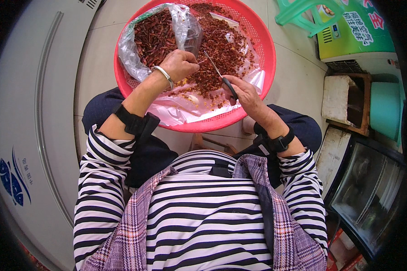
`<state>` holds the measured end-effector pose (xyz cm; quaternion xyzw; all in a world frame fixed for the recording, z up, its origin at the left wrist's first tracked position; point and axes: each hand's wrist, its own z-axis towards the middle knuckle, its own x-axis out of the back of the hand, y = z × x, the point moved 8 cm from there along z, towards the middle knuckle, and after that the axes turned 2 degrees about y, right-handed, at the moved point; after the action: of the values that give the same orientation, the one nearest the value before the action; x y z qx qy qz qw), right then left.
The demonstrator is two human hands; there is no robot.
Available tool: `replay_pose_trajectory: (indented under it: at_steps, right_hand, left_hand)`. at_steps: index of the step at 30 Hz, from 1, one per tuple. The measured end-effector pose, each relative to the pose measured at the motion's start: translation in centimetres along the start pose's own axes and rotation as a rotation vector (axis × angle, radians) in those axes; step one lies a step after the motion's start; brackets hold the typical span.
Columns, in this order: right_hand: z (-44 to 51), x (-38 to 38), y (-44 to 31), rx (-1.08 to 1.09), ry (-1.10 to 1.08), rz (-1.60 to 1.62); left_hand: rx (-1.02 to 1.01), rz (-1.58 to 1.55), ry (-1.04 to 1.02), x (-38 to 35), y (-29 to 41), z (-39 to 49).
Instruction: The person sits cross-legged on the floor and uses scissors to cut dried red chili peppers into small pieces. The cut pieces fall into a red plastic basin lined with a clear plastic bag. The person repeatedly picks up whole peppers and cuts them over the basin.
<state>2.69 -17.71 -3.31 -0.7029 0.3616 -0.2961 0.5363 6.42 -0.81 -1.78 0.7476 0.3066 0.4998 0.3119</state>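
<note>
My left hand (180, 64) pinches a small dried chili piece (202, 62) between thumb and fingers, beside the blades of the scissors. In my right hand (242, 91) is a pair of scissors (230, 88) with black handles, its blades pointing up and left. Below both hands lies a round red plastic basket (270, 64) lined with pale plastic film (179, 113). Cut dried chili pieces (220, 44) and yellow seeds are spread over the film. A clear plastic bag (129, 56) of whole dried chilies (154, 37) stands open in the basket's left part, next to my left hand.
A long grey-white appliance (23, 101) runs along the left. At the upper right are a green plastic stool (291, 15) and a green printed freezer (356, 30). A wooden-framed box (342, 100), a teal tub (385, 111) and a glass-fronted cabinet (366, 193) line the right side.
</note>
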Motion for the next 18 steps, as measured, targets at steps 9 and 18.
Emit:
replay_pose_trajectory:
  at_steps: [9,18]
  right_hand:
    - [0.0,-0.1,0.7,-0.014,0.002,-0.039]
    - [0.2,0.3,0.4,0.044,0.057,-0.122]
  left_hand:
    - [0.131,-0.25,-0.132,-2.0,-1.0,-0.2]
    - [0.121,-0.185,-0.051,-1.6,-1.4,0.2]
